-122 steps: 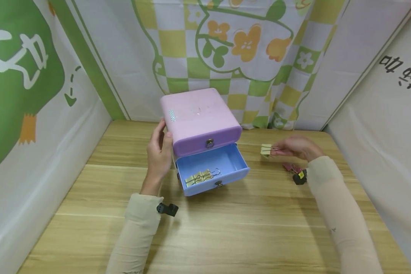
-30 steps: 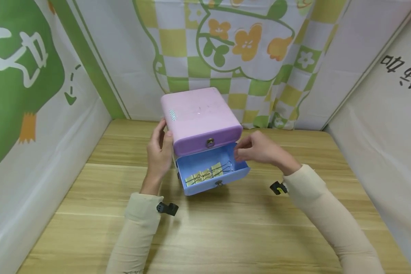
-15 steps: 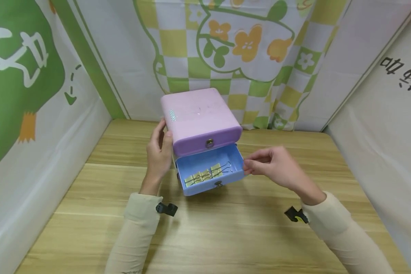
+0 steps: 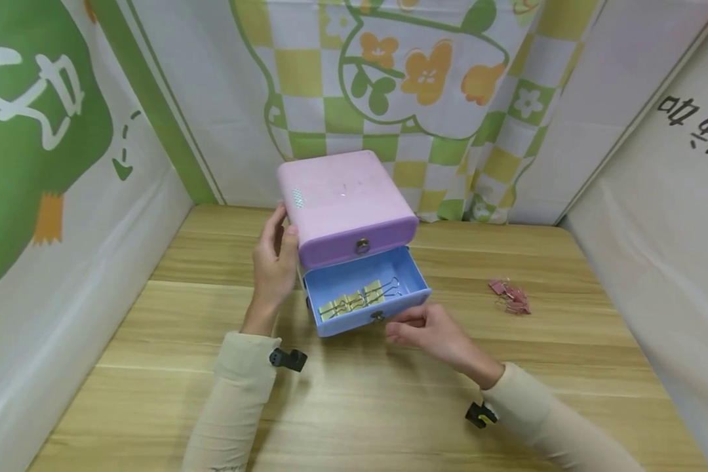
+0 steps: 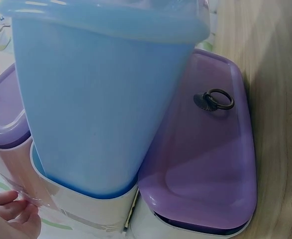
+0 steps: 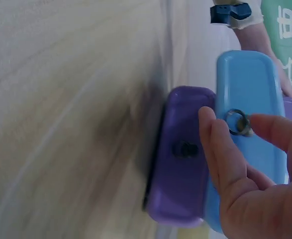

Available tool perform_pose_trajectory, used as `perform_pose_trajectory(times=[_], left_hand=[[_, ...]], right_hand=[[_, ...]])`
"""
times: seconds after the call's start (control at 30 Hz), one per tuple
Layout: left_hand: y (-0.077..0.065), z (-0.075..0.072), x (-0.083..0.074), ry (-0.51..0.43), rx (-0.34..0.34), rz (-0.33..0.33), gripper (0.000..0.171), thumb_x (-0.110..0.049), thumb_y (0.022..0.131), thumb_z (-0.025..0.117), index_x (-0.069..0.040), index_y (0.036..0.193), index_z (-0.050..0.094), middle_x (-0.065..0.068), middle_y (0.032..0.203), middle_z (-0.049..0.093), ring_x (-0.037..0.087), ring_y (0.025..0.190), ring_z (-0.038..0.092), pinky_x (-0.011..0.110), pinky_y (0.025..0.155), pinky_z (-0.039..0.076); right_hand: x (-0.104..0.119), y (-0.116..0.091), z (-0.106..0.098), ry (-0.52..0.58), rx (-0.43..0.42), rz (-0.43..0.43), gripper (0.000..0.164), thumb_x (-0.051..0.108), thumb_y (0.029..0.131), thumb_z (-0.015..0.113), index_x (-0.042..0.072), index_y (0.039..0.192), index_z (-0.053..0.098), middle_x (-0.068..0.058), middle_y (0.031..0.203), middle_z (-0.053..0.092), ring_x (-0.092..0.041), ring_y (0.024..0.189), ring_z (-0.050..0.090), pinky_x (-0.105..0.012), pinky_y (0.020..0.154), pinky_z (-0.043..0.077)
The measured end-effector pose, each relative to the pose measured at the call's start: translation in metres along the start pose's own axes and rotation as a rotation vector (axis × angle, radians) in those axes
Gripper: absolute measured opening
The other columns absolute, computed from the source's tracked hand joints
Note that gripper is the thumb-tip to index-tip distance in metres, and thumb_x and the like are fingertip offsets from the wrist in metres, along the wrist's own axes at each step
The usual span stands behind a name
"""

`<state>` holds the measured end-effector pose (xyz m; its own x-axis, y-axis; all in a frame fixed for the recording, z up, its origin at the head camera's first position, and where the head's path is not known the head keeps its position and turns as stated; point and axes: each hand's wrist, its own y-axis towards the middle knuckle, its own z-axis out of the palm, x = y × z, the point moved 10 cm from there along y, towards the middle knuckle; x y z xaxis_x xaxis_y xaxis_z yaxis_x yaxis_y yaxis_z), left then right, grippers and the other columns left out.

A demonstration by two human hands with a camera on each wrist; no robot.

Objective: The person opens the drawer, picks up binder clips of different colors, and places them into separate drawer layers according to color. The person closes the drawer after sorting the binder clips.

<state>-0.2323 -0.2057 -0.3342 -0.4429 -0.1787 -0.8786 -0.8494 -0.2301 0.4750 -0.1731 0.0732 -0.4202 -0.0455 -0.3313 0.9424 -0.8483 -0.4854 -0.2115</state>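
Observation:
A small pink-and-purple drawer box (image 4: 345, 196) stands on the table with its blue drawer (image 4: 349, 322) pulled out. Gold binder clips (image 4: 351, 301) lie in a row inside that drawer. My left hand (image 4: 273, 270) rests against the box's left side, fingertips on its pale wall in the left wrist view. Below the drawer front is my right hand (image 4: 433, 335), holding nothing. Seen from the right wrist, its thumb (image 6: 271, 130) and fingers stand apart on either side of the metal ring pull (image 6: 244, 124).
Pink binder clips (image 4: 512, 298) lie in a small heap on the wooden table (image 4: 354, 406), right of the box. A purple lower drawer (image 6: 180, 174) sits closed under the blue one. A patterned curtain (image 4: 413, 151) hangs right behind the box.
The gold binder clip my right hand held has been let go into the drawer. That hand then moved from the drawer's right corner to its front. The left hand has stayed put.

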Motion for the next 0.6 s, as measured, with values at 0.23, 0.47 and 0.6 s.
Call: perform_pose_trajectory(times=[0.23,0.47,0.6], left_hand=[[-0.001,0.0,0.0,-0.002,0.0,0.003,0.058,-0.028,0.106,0.051,-0.007,0.16,0.044,0.011,0.166,0.045,0.022,0.157,0.039,0.037,0.134,0.029],[0.0,0.0,0.002,-0.006,0.005,-0.004,0.058,-0.028,0.107,0.052,-0.008,0.16,0.044,0.009,0.167,0.044,0.02,0.157,0.037,0.036,0.134,0.027],[0.001,0.0,0.002,-0.013,0.002,-0.003,0.057,-0.026,0.106,0.052,-0.007,0.16,0.044,0.01,0.167,0.045,0.021,0.157,0.038,0.036,0.134,0.028]], right_hand=[[-0.009,0.009,0.016,0.129,0.018,0.016,0.04,0.017,0.101,0.072,-0.015,0.123,0.067,-0.027,0.111,0.078,-0.038,0.105,0.078,-0.047,0.098,0.063],[-0.009,0.015,0.016,0.186,-0.025,0.004,0.038,0.024,0.1,0.074,-0.01,0.116,0.072,-0.025,0.108,0.079,-0.029,0.098,0.08,-0.049,0.096,0.064],[-0.004,0.02,0.014,0.201,-0.055,-0.011,0.034,0.022,0.101,0.073,-0.01,0.114,0.074,-0.02,0.102,0.081,-0.02,0.091,0.081,-0.048,0.095,0.064]])
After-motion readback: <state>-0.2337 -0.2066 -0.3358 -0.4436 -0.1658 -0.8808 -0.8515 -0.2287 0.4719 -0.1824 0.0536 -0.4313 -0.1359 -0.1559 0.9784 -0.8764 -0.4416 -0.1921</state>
